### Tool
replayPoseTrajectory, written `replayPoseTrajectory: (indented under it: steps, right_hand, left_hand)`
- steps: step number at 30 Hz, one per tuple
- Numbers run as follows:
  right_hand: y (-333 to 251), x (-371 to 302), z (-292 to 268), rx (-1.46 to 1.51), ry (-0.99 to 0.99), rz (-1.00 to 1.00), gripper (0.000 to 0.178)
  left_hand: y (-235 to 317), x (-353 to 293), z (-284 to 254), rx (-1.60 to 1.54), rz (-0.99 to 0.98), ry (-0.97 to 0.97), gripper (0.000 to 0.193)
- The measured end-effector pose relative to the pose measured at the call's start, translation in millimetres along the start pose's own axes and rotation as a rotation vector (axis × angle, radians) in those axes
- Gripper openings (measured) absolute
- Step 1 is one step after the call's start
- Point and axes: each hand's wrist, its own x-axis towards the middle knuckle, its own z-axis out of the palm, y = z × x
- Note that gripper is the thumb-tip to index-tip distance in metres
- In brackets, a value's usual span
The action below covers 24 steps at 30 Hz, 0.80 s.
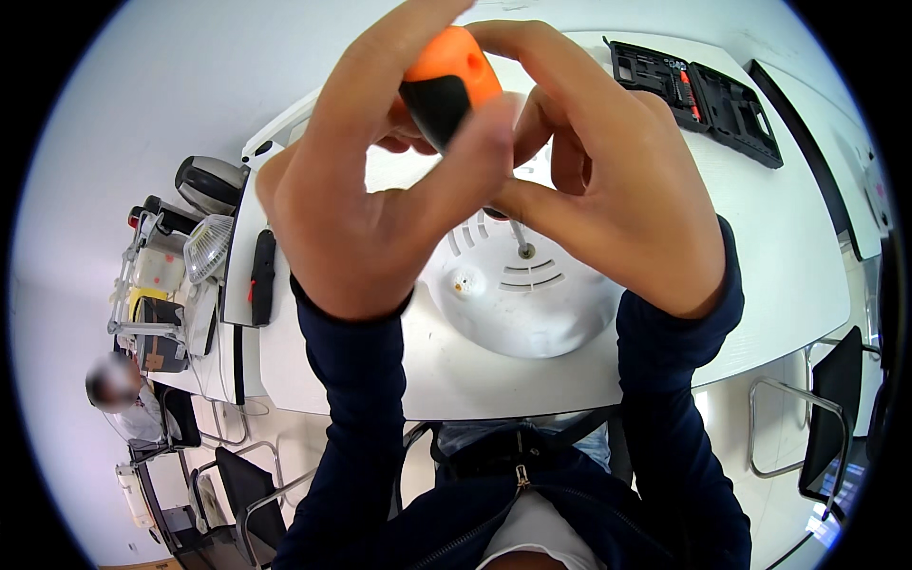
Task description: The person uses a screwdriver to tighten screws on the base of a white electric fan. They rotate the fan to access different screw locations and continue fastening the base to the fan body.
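In front of me, my left hand [366, 204] is closed around the orange and black handle of a screwdriver [446, 85]. My right hand [617, 161] pinches lower down on the same screwdriver, its thumb meeting the left thumb. The fingers hide much of the tool between handle and shaft. Below them, the metal shaft slants down to a small round hole in a white domed housing [560, 318], which has curved vent slots. The housing lies on the white table [769, 285] under both hands. A small brass-coloured spot shows on its left side.
An open black tool case [698, 95] lies at the far right of the table. Near the left edge is a black and red tool [262, 278]. A side bench holds a ribbed clear cover [208, 249] and other appliances. Chairs stand on both sides; a person [133, 404] sits far left.
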Motion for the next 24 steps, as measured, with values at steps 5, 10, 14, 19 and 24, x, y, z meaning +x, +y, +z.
replayPoseTrajectory:
  steps: [5, 10, 14, 19, 24]
  right_hand:
    - [3.6, -1.4, 1.2, -0.033, 0.028, -0.023, 0.064]
    - [0.8, -0.2, 3.6, -0.022, 0.024, -0.029, 0.064]
    - [4.1, -1.0, 6.6, -0.043, 0.033, -0.032, 0.064]
    - [5.0, -1.0, 6.9, -0.069, 0.056, -0.047, 0.064]
    - [5.2, 0.7, 6.6, -0.090, 0.062, -0.044, 0.065]
  left_hand:
    - [6.5, -4.3, 0.6, -0.002, -0.008, 0.018, 0.040]
    - [0.5, -4.7, -13.0, -0.134, 0.019, -0.052, 0.040]
    - [-0.3, -7.0, -9.5, -0.133, 0.005, -0.041, 0.040]
    - [15.1, -7.3, 4.4, 0.064, -0.042, 0.085, 0.040]
    - [12.7, -7.1, 5.0, 0.031, -0.026, 0.085, 0.040]
